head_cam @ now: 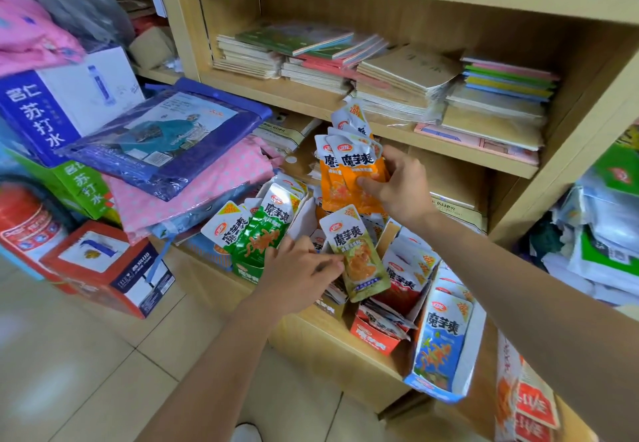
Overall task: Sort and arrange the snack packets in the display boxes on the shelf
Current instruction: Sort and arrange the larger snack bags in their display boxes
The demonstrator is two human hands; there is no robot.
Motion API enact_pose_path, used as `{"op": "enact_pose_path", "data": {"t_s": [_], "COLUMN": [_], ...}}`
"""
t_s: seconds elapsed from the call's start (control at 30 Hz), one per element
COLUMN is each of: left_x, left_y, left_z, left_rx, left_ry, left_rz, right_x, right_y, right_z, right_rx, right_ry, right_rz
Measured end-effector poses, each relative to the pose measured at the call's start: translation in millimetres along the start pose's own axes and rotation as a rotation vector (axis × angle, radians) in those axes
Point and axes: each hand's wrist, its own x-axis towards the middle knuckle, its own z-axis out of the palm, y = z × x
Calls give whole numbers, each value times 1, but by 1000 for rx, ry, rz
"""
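Presently noted, largest item first: tall light-wood shelf unit (179, 26), upper board stacked with paper notebooks (397, 75), lower board crowded with cardboard display boxes of snack packets.

Right forearm (518, 268): bare, lying diagonally from the lower right edge up and left across the boxes. Right hand (397, 185): raised above the boxes, fingers curled behind and thumb pressed across the front of a fanned bunch of orange foil snack packets (345, 178); firmly gripped. Bunch upright, white tops projecting above and to the left of the hand, clear of the boxes beneath.

Left forearm (224, 344): bare, rising from the lower centre up and to the right. Left hand (294, 268): lower than the right, back toward the camera, fingertips closed in a pinch on the left edge of a single olive-green foil snack packet (359, 255). Packet upright, slightly tilted, immediately right of the hand and directly below the orange bunch, lower end over a beige display box (332, 306).

Boxes, in order of apparent size:
- blue-and-white display box (432, 389), far right, blue packets standing face forward;
- green display box (249, 268), just left of the left hand, green packets upright, some leaning;
- red display box (373, 338), between beige and blue, packets lying untidily.
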Motion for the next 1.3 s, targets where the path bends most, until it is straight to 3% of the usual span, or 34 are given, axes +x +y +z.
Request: {"op": "enact_pose_path", "data": {"t_s": [0.13,0.23,0.3,0.4,0.5,0.67,0.8,0.9,0.97,1.0,1.07,1.13,1.2,1.3], "left_x": [-3,-3,-5,-6,-1,3,-5,-7,-3,2,19,40,58,76], "left_y": [0,-9,-11,1,12,13,6,-11,-25,-31,-39,-39,-34,-37], "left_z": [9,10,7,6,9,17,15,4,-6,-12,-19,-28,-40,-57], "left_rx": [59,-213,-295,-134,50,55,-440,-576,-424,-326,-129,177,504,733], "left_ry": [22,391,505,357,232,-59,66,385,540,516,278,61,14,-72], "left_rz": [64,140,193,288,271,199,192,180,169,155,173,334,512,591], "right_x": [0,-1,-2,-2,-2,-4,-6,-7,-8,-9,-12,-15,-17,-17], "right_y": [0,-1,0,1,-2,-4,-1,3,4,6,10,16,22,24], "right_z": [0,0,1,1,1,1,2,2,2,2,4,8,12,15], "right_rx": [17,30,28,29,37,18,0,7,22,27,31,37,10,-34], "right_ry": [-7,-12,-12,-2,0,-4,11,24,30,37,46,44,56,84], "right_rz": [-8,-13,-18,-21,-19,-28,-38,-42,-42,-41,-44,-33,-48,-83]}}
